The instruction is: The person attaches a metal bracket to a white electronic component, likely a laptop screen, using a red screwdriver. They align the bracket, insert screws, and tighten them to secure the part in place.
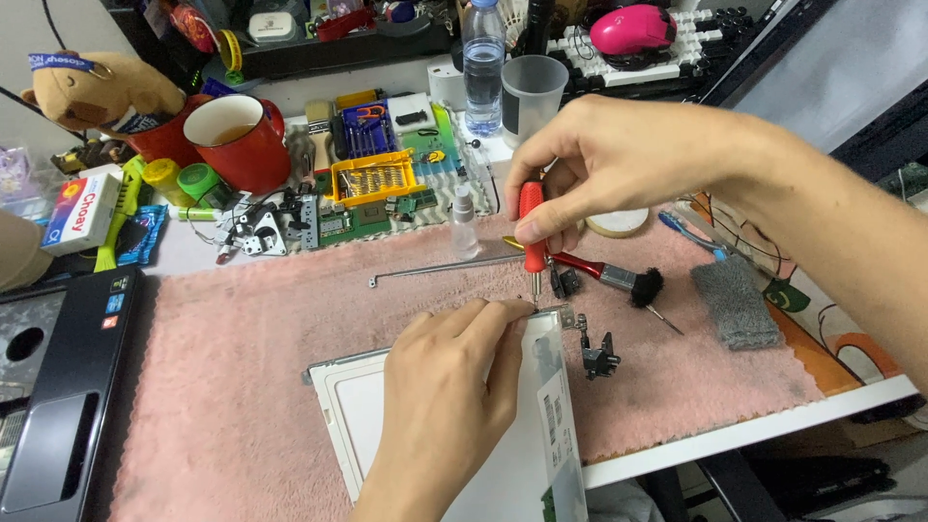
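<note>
The right hand is pinching a red-handled screwdriver between thumb and fingertips, holding it upright with its tip pointing down at the top right corner of a flat screen panel. The left hand is resting on that panel, its fingertips pressed together at the same corner, just beside the screwdriver tip; whether they are pinching a screw cannot be told. The panel is lying on a pink cloth. A brush and a loose metal hinge are lying just right of the corner, and a red mug is standing well behind.
</note>
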